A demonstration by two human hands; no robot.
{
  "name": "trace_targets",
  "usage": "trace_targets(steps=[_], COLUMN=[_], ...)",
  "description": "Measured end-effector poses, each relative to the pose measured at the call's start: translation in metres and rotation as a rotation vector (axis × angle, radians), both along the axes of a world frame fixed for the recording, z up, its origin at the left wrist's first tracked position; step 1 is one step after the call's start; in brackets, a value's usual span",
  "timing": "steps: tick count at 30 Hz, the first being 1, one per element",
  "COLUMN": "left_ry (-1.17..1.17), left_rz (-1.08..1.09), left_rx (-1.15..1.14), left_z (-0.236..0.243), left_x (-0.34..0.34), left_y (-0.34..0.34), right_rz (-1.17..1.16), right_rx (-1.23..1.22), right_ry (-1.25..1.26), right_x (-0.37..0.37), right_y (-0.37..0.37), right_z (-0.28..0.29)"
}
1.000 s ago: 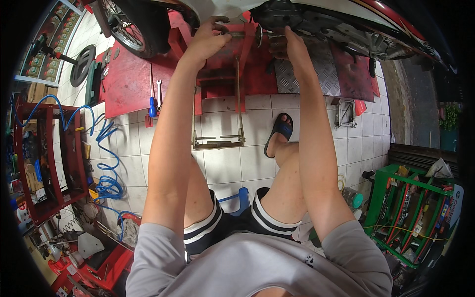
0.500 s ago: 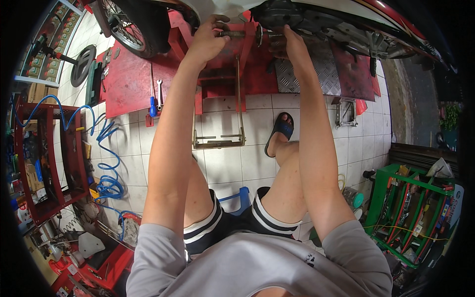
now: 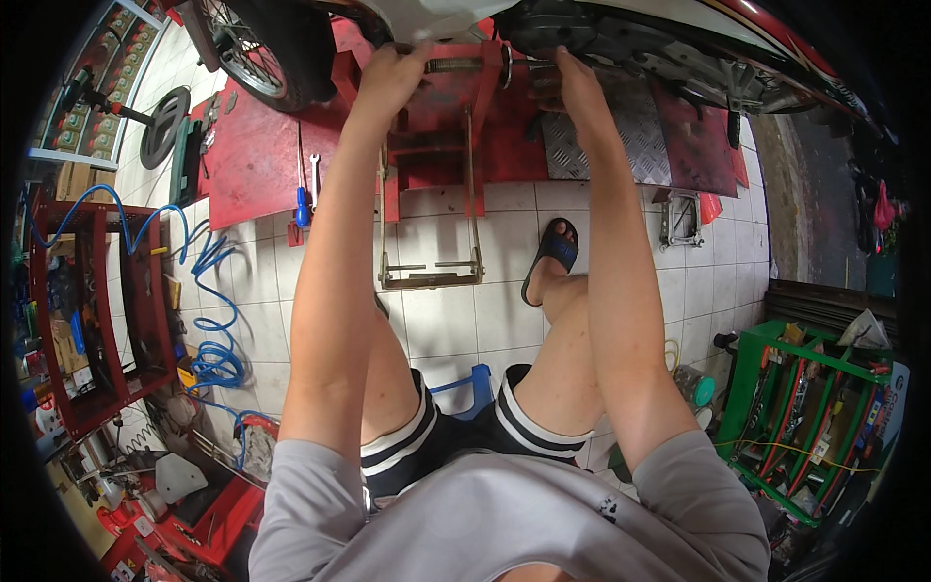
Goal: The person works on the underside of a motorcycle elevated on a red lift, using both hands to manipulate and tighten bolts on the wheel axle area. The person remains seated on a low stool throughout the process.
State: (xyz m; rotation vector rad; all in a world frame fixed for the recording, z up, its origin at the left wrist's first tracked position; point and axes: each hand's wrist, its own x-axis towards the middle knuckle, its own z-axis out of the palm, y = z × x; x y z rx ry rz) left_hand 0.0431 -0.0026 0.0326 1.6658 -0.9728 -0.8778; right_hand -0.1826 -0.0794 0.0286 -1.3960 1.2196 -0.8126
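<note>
My left hand [image 3: 396, 76] is closed at the left end of a threaded metal rod [image 3: 449, 65], its fingertips smeared by motion. The rod runs across a red steel stand [image 3: 490, 89] under a motorcycle [image 3: 582, 29]. A round metal piece [image 3: 507, 64] is at the stand's right side. My right hand [image 3: 572, 82] is just right of that piece, fingers curled round something I cannot make out. A metal frame [image 3: 432, 281] extends from the stand toward me.
A red platform [image 3: 247, 160] holds a blue screwdriver [image 3: 302, 209], a wrench [image 3: 314, 184] and a tread plate [image 3: 596, 145]. A red rack [image 3: 126, 320] and coiled blue hose [image 3: 218, 364] are left, a green rack [image 3: 776, 378] right. A blue stool [image 3: 480, 388] is below me.
My left hand has shifted slightly left and down, and its fingers have drawn in from their more raised position. My right hand has barely moved.
</note>
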Motion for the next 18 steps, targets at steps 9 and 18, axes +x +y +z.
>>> trace_targets(steps=[9, 18], left_ry=[0.087, 0.078], left_rz=[-0.135, -0.116], left_rx=[-0.127, -0.216], left_z=[-0.003, -0.002], left_x=[-0.004, -0.013], left_y=[0.004, 0.002], right_rz=[0.035, -0.03], right_rx=[-0.012, -0.089], right_ry=[0.009, 0.064], right_x=[0.004, -0.009], right_y=[0.004, -0.008], right_z=[0.004, -0.007])
